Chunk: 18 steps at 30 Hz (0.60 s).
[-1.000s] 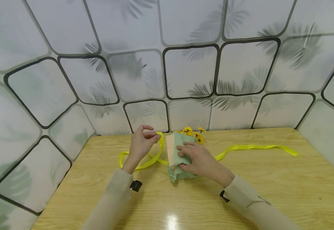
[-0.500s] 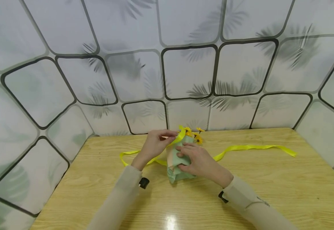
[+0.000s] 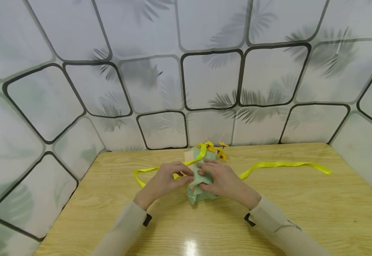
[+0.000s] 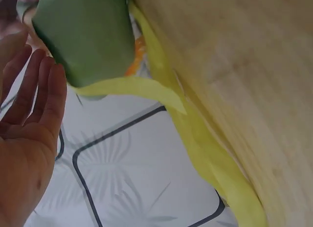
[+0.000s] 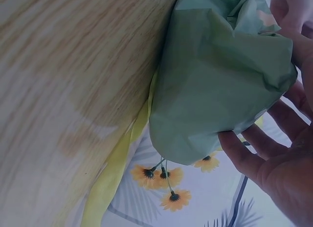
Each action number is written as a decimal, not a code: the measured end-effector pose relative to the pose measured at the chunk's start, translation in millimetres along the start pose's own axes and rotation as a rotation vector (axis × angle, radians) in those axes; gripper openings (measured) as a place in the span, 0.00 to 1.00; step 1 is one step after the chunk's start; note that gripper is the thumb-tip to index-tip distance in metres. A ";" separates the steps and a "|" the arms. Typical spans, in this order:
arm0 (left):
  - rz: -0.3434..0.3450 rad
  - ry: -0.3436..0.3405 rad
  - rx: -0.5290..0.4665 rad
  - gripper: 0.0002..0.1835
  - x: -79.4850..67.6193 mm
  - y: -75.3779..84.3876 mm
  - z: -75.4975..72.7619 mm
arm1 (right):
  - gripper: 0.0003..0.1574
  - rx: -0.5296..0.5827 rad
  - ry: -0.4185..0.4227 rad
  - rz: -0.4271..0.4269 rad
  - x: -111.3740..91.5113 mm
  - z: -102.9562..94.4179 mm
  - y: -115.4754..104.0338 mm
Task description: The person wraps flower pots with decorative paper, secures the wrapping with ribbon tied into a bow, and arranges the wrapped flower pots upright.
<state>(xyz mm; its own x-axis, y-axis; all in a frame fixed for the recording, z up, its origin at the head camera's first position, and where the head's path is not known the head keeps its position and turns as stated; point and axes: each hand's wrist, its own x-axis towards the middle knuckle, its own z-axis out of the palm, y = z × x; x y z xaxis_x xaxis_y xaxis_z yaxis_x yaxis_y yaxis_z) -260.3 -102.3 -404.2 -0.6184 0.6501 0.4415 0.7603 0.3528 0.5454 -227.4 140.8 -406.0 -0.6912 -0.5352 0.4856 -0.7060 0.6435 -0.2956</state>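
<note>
A small bouquet wrapped in green paper (image 3: 205, 193) lies on the table in the head view, its yellow flowers (image 3: 219, 152) poking out at the far end. Across the wrap's upper left runs one end of a yellow ribbon (image 3: 201, 153); the rest loops out left, and another length stretches right. My right hand (image 3: 222, 181) holds the wrap from the right, fingers on top and thumb at a fold. At the wrap's left edge is my left hand (image 3: 170, 179), its fingers loosely bent, with nothing seen between them. In the left wrist view its fingers (image 4: 49, 90) reach beside the paper.
A wooden table (image 3: 109, 209) carries everything. Behind it rises a pale patterned wall covering (image 3: 211, 81) with dark outlined shapes and leaf prints. The ribbon's right length (image 3: 279, 164) lies along the table's far right.
My left hand first carried the ribbon end rightward onto the wrap, then let it go and came down to the wrap's left edge. My right hand has stayed on the bouquet.
</note>
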 end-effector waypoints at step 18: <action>0.164 0.025 0.275 0.09 -3.0 16.7 17.9 | 0.23 0.219 -0.085 0.065 5.0 -19.9 18.8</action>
<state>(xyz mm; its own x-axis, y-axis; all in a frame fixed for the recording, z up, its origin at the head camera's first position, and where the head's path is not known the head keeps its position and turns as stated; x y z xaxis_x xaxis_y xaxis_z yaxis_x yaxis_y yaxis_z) -242.2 -86.3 -409.1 -0.4856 0.6977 0.5267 0.8732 0.4161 0.2538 -241.1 161.1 -392.7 -0.7401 -0.5467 0.3915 -0.6699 0.5492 -0.4995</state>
